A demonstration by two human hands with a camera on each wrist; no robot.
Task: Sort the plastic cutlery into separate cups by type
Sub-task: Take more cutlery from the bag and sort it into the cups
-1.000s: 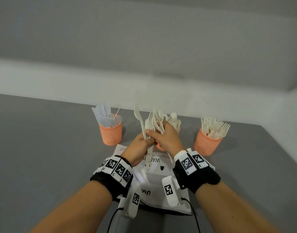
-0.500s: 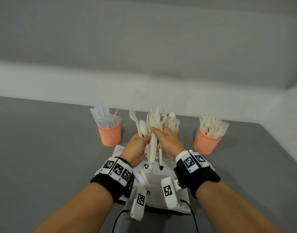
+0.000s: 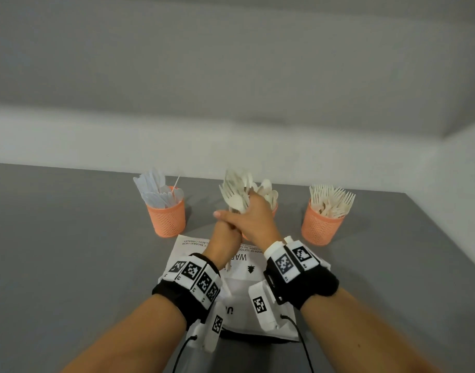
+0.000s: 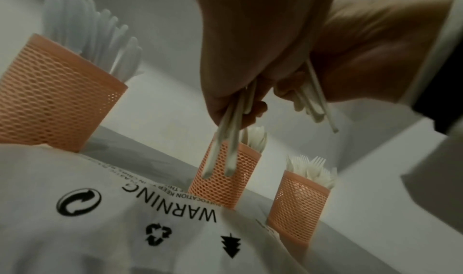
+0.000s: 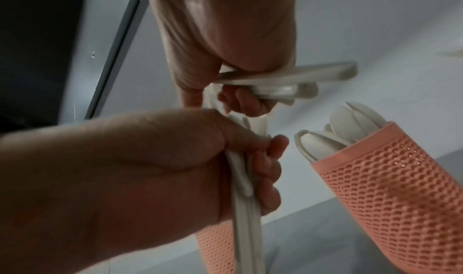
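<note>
Nearest to us, our two forearms reach forward over the grey tabletop [image 3: 69,251], each wrist wrapped in a black band with black-and-white square markers. Beneath them lies a flat white plastic bag [image 3: 239,289] printed with a WARNING notice and recycling symbols.

Just above the bag, our left hand [image 3: 225,240] is curled round the handles of a few cream plastic cutlery pieces [image 4: 233,139], whose ends hang down below the fist. Our right hand [image 3: 252,219] sits over and against the left, fingers wrapped round its own bunch of cream plastic spoons and forks [image 3: 236,195], the heads fanning upward above the knuckles. In the right wrist view the handles of that bunch stick out sideways from the closed fingers. The two hands touch, and the two clusters cross between them.

Directly behind the hands stands the middle orange mesh plastic cup [image 4: 225,179], mostly hidden in the head view, holding cream spoons bowl-up. To its left, well apart, is the left orange mesh plastic cup [image 3: 166,220] filled with pale translucent knives and one thin stick. To the right stands the right orange mesh plastic cup [image 3: 319,227] packed with cream forks, tines up.

Beyond the table's far edge rises a pale wall with a lighter lower band.
</note>
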